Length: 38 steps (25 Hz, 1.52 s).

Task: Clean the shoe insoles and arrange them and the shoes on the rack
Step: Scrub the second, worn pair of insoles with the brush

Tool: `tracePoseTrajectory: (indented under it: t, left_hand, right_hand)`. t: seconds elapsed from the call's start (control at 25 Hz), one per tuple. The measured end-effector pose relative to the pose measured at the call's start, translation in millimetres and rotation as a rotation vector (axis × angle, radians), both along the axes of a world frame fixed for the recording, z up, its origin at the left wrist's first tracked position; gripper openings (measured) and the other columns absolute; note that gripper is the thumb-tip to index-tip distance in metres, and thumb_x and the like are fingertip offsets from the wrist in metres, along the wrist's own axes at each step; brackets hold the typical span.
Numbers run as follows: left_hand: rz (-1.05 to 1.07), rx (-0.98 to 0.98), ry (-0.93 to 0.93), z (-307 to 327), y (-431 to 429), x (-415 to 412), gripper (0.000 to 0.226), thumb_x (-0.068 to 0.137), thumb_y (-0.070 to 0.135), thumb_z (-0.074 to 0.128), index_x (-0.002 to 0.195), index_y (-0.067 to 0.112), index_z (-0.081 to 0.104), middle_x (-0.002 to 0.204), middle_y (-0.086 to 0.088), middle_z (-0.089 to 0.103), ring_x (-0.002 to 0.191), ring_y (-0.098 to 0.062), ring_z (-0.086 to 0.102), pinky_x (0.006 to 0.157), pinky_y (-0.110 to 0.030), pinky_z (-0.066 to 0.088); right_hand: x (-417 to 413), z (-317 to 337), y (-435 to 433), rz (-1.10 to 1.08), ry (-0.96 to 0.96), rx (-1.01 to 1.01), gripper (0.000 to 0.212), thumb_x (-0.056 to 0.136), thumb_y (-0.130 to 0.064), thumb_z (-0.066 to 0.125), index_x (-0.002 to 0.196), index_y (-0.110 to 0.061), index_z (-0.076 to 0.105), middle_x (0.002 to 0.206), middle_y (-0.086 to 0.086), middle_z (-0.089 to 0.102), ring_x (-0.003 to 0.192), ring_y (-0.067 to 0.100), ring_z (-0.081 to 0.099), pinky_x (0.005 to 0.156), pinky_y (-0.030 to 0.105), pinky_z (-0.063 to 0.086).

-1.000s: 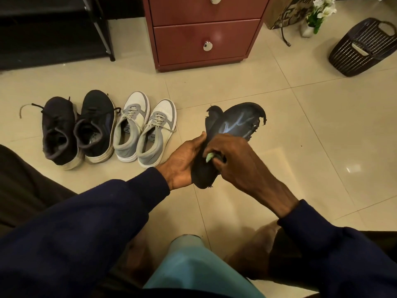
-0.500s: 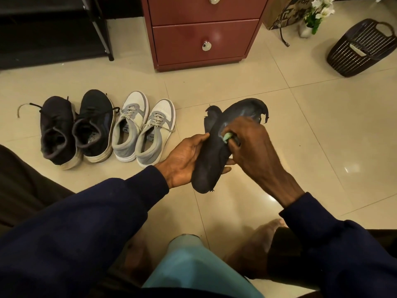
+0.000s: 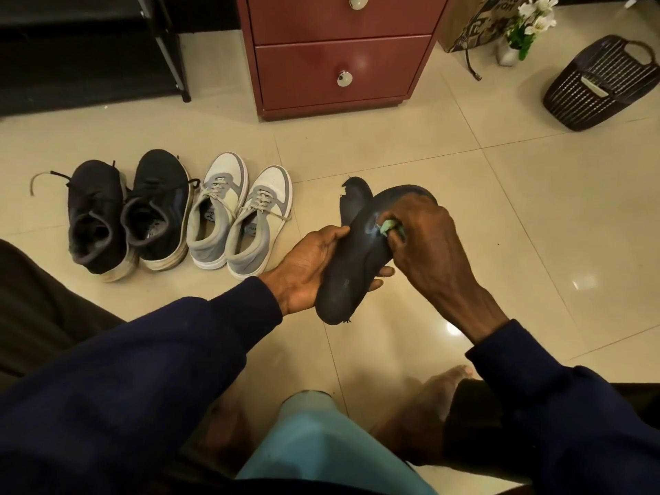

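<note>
My left hand [image 3: 310,266] grips a dark insole [image 3: 351,273] from below, holding it over the tiled floor. A second dark insole [image 3: 353,201] with a torn edge pokes out behind it. My right hand [image 3: 428,241] pinches a small pale green cloth [image 3: 389,226] and presses it on the upper half of the insole, where a wet streak shines. On the floor to the left stand a pair of black sneakers [image 3: 125,216] and a pair of grey and white sneakers [image 3: 239,216]. The black shoe rack [image 3: 168,48] is at the top left.
A red-brown drawer cabinet [image 3: 339,66] stands behind the shoes. A dark plastic basket [image 3: 603,83] lies at the far right, beside a patterned bag [image 3: 475,23] and a small vase of white flowers [image 3: 525,26]. A light blue object [image 3: 321,444] sits between my knees.
My right hand has moved the green cloth up the insole from near the heel to the upper half. The left hand keeps its hold.
</note>
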<state>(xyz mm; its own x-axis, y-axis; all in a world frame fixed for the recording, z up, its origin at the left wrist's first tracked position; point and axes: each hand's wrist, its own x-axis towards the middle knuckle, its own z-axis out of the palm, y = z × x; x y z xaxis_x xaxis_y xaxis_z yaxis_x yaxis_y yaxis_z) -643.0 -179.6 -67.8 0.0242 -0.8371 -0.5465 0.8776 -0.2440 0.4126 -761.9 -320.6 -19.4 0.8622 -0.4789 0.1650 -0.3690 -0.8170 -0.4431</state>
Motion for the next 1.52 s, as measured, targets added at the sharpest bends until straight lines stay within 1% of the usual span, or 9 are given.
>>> tracePoseTrajectory:
  t: [0.2,0.4,0.64,0.84,1.0,1.2,1.28,1.4,1.52]
  left_hand:
    - [0.044,0.057,-0.054,-7,2,3,0.031,0.105,0.034,0.049,0.099,0.014,0.072,0.096,-0.009,0.069,0.087,-0.022,0.066,0.087,-0.038,0.054]
    - [0.016,0.0,-0.001,0,-1,-1,0.045,0.106,0.032,0.041,0.141,0.007,0.055,0.131,-0.023,0.065,0.114,-0.04,0.063,0.102,-0.049,0.048]
    - [0.034,0.035,0.018,2,2,0,0.035,0.107,0.037,0.045,0.115,0.011,0.067,0.103,-0.011,0.068,0.09,-0.024,0.067,0.086,-0.038,0.058]
    - [-0.005,0.011,0.01,7,1,-2,0.048,0.107,0.036,0.042,0.144,0.007,0.053,0.131,-0.022,0.066,0.11,-0.038,0.068,0.098,-0.047,0.053]
    - [0.04,0.009,0.056,5,0,-2,0.04,0.108,0.039,0.043,0.107,0.012,0.072,0.099,-0.012,0.074,0.085,-0.025,0.071,0.085,-0.042,0.059]
    - [-0.003,-0.021,0.041,4,1,-1,0.05,0.107,0.039,0.046,0.145,0.008,0.053,0.137,-0.023,0.062,0.117,-0.04,0.062,0.1,-0.048,0.05]
    - [-0.012,-0.018,0.057,5,1,-1,0.046,0.107,0.036,0.044,0.141,0.008,0.055,0.129,-0.02,0.065,0.112,-0.037,0.064,0.105,-0.05,0.046]
    - [0.034,-0.005,0.073,6,2,-3,0.032,0.107,0.036,0.045,0.116,0.012,0.064,0.102,-0.012,0.07,0.088,-0.025,0.068,0.088,-0.043,0.057]
    - [0.022,0.0,0.043,5,1,-4,0.043,0.107,0.041,0.046,0.132,0.011,0.062,0.117,-0.017,0.071,0.099,-0.032,0.07,0.09,-0.046,0.056]
  right_hand:
    - [4,4,35,0.298,0.133,0.203,0.015,0.081,0.002,0.073,0.089,-0.011,0.073,0.09,0.002,0.068,0.08,0.011,0.06,0.073,0.01,0.046]
    - [-2,-1,-9,-0.067,0.008,-0.001,0.017,0.081,0.003,0.069,0.093,-0.008,0.072,0.093,0.011,0.069,0.084,0.023,0.064,0.078,0.02,0.043]
    - [2,3,28,0.356,0.109,0.198,0.018,0.079,0.005,0.07,0.087,-0.011,0.073,0.089,0.0,0.068,0.082,0.012,0.06,0.074,0.019,0.051]
    - [-1,-1,-7,-0.007,-0.092,0.04,0.017,0.08,0.004,0.072,0.091,-0.01,0.072,0.091,0.006,0.068,0.083,0.016,0.062,0.076,0.027,0.054]
    - [0,-2,26,0.251,0.001,0.139,0.018,0.08,0.003,0.073,0.092,-0.011,0.072,0.09,0.003,0.069,0.08,0.012,0.06,0.075,0.023,0.053]
    - [-1,-4,-10,-0.042,-0.135,0.034,0.017,0.081,0.0,0.074,0.094,-0.01,0.07,0.091,0.004,0.067,0.08,0.015,0.061,0.074,0.033,0.055]
    - [-1,-6,0,-0.022,-0.131,0.083,0.015,0.083,-0.002,0.074,0.093,-0.012,0.071,0.091,0.002,0.067,0.081,0.012,0.061,0.075,0.028,0.054]
    - [2,-8,25,0.212,-0.032,0.142,0.015,0.081,-0.002,0.075,0.091,-0.013,0.072,0.091,0.0,0.067,0.08,0.008,0.058,0.074,0.021,0.052]
    - [4,-12,3,0.089,-0.068,0.05,0.016,0.081,0.0,0.074,0.091,-0.011,0.07,0.09,0.003,0.066,0.079,0.007,0.054,0.074,0.025,0.051]
